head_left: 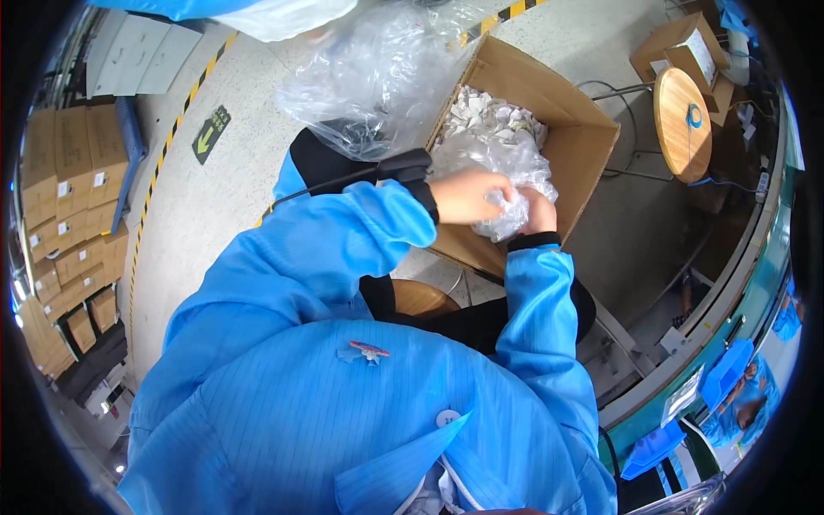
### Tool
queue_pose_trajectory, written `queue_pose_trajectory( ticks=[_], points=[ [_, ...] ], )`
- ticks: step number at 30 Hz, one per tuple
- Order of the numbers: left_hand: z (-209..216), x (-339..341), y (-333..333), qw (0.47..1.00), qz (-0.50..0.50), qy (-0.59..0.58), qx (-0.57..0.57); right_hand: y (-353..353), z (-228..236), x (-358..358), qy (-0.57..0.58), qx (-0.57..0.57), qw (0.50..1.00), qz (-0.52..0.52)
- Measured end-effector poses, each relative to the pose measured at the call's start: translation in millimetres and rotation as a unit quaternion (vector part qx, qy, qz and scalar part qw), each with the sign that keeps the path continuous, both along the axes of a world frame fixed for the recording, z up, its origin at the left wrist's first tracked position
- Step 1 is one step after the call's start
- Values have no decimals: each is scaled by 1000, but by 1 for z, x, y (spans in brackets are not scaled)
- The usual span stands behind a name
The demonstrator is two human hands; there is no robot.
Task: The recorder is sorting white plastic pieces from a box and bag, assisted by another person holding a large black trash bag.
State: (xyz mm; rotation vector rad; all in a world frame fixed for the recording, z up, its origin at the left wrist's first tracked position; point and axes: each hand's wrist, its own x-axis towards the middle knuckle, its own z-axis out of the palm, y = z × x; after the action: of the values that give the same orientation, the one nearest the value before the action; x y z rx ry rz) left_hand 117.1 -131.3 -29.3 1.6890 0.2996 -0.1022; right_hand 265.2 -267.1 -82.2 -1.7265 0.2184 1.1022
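My left hand (468, 196) reaches in from the left over a cardboard box (585, 142), its fingers closed on crumpled clear plastic film (502, 159). A dark band with a black module sits at that wrist. Beside it, my right hand (539, 212) is closed on the same film from the right, its fingers partly hidden by it. The film lies bunched over the box's contents. Behind it, a heap of small white scraps (491, 113) fills part of the open box.
Large clear plastic bags (378, 73) lie left of the box. A round wooden stool (682, 124) and a smaller carton (682, 51) stand to the right. Stacked cartons (77, 180) line the far left. A green-edged workbench (730, 352) with blue bins (657, 448) runs along the right.
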Motion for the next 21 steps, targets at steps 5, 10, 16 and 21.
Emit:
queue_pose_trajectory(
  ticks=[5,10,16,21],
  points=[
    [38,-24,81,962,272,-10,-3,-3,8,13,-272,56,959,-55],
    [58,-58,158,889,352,130,264,3,85,42,-536,36,844,5],
    [-9,-102,199,759,239,369,480,11,92,69,-475,43,878,27],
    [-39,-121,225,829,450,193,271,57,145,53,-331,167,927,57]
  ],
)
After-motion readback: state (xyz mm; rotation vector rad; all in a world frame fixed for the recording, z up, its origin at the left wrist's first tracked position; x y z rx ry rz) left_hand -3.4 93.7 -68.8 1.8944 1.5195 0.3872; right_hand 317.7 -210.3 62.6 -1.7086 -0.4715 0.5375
